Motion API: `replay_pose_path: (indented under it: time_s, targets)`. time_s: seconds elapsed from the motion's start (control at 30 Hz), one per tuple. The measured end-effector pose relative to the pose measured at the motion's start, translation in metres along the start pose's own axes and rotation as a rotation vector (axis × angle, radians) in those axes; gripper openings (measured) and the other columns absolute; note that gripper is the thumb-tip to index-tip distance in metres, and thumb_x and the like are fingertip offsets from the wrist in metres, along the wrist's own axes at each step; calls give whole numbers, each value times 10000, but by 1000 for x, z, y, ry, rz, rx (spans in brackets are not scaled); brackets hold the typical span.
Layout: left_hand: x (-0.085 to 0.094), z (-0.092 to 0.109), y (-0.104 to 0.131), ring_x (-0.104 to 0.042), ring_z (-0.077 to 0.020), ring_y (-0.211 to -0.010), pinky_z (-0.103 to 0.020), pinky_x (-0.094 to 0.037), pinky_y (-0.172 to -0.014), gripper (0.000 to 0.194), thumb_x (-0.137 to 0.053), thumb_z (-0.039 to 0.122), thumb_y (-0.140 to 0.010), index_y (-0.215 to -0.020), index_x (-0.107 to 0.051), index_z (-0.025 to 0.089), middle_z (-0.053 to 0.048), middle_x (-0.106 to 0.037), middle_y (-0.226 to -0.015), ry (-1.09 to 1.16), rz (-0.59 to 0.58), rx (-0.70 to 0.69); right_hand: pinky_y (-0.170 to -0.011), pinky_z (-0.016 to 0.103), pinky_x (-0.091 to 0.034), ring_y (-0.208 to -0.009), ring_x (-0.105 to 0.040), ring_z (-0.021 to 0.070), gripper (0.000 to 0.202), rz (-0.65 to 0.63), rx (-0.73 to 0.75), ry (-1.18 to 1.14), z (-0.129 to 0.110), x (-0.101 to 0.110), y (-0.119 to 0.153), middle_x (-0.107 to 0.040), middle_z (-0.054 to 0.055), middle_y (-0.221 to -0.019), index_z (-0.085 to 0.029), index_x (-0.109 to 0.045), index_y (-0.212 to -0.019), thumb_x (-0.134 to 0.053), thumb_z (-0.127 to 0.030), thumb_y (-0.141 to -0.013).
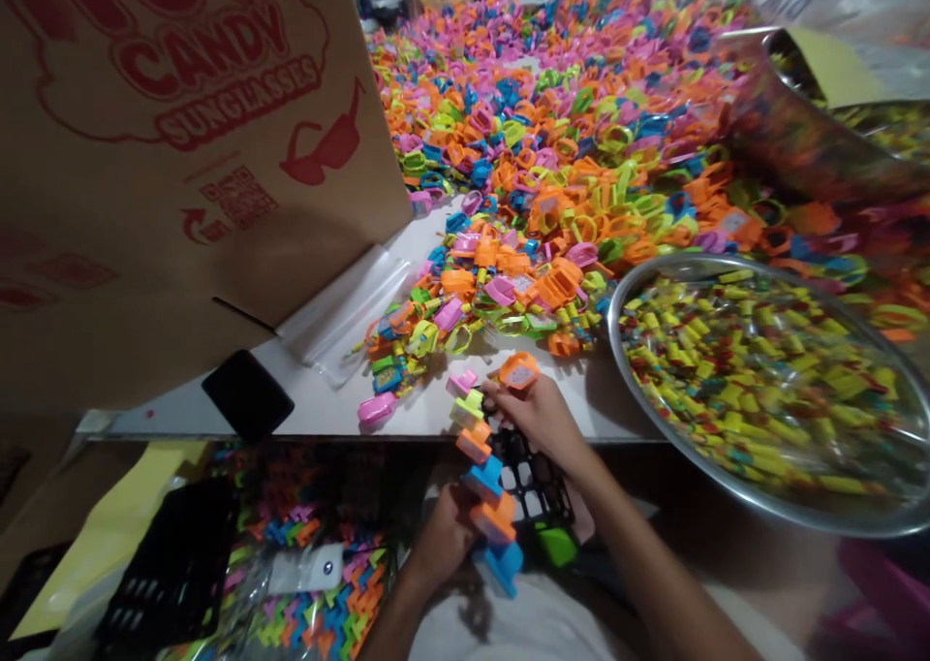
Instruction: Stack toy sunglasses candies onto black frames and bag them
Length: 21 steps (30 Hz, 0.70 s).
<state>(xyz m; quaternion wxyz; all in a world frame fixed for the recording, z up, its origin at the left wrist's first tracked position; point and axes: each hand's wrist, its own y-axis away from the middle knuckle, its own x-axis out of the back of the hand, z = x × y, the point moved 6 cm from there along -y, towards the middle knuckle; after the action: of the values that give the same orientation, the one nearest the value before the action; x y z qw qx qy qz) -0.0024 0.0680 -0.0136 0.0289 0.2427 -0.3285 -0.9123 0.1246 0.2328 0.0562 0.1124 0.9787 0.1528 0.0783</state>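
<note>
My right hand (542, 409), fingers bent, is at the far end of the black rack (542, 472), whose row of coloured pieces (485, 479) runs near to far beside my left hand (449, 530); I cannot tell whether either pinches anything. Beyond lies the white surface (326, 411), toys (509, 157) heaped far, steel bowl (612, 324) right.

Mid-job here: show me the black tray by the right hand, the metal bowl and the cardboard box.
Black tray (543, 472), head view: on its grid bars.
Metal bowl (617, 331), head view: on its left rim.
Cardboard box (167, 181), head view: on its printed side.
</note>
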Motion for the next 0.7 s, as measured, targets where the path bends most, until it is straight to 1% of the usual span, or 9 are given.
replay_pose_path:
  time_s: [0.07, 0.13, 0.23, 0.33, 0.4, 0.47, 0.53, 0.6, 0.7]
  targets:
    - [-5, 7, 1, -428, -92, -567, -210, -388, -536, 332, -799, 70, -556, -730, -558, 218, 82, -553, -640, -20, -19, -2, -555, 266, -448, -582, -601, 178, 326, 24, 63, 130, -9, 2, 2, -692, 15, -707, -201, -656, -829, -654, -515, -918]
    - [-8, 13, 1, -467, -92, -595, -214, -420, -582, 335, -826, 68, -543, -721, -578, 206, 67, -575, -660, -19, -64, 21, -580, 260, -409, -619, -599, 184, 301, 32, 165, 311, -22, 1, 5, -658, 7, -682, -219, -607, -788, -604, -464, -963]
    - [-5, 19, -2, -584, -126, -678, -234, -486, -670, 383, -882, 99, -497, -803, -666, 183, 24, -665, -735, 80, -111, 35, -626, 266, -395, -684, -635, 206, 201, -15, 233, 508, -33, -5, 12, -686, 25, -752, -225, -602, -904, -518, -369, -1017]
    - [-5, 25, -13, -629, -158, -667, -270, -523, -663, 414, -899, 295, -572, -923, -727, 157, -12, -700, -762, 249, -133, -12, -659, 274, -398, -754, -682, 237, 100, -50, 212, 633, -35, -11, 14, -723, 63, -832, -218, -599, -987, -510, -263, -996]
    - [-7, 29, -22, -617, -159, -606, -280, -523, -595, 438, -855, 480, -686, -931, -732, 140, -21, -688, -738, 255, -84, -28, -669, 274, -397, -780, -696, 248, 76, -56, 186, 687, -36, -15, 13, -734, 75, -857, -214, -596, -1010, -531, -221, -971]
    - [-9, 33, -29, -594, -148, -552, -274, -512, -538, 492, -812, 591, -751, -918, -721, 137, -8, -665, -698, 186, 15, -32, -673, 272, -396, -788, -701, 248, 85, -64, 152, 726, -39, -18, 13, -742, 82, -868, -208, -597, -1034, -536, -210, -975]
    - [-12, 34, -33, -577, -144, -520, -268, -499, -501, 515, -828, 618, -729, -905, -708, 148, 13, -643, -665, 144, 78, -32, -678, 273, -395, -801, -702, 249, 94, -61, 121, 776, -41, -20, 14, -750, 96, -889, -198, -604, -1054, -535, -217, -992]
    - [-13, 33, -32, -588, -151, -532, -265, -493, -495, 514, -875, 609, -660, -833, -689, 162, 12, -639, -652, 152, 74, -47, -684, 276, -396, -815, -702, 248, 103, -81, 110, 819, -43, -22, 20, -753, 102, -909, -191, -613, -1066, -543, -214, -995]
    - [-5, 24, -21, -616, -166, -570, -262, -477, -513, 518, -886, 635, -644, -745, -675, 173, -17, -670, -664, 149, 59, -85, -722, 279, -430, -859, -702, 234, 129, -255, 211, 794, -44, -33, 30, -751, 89, -951, -197, -639, -1032, -528, -160, -977]
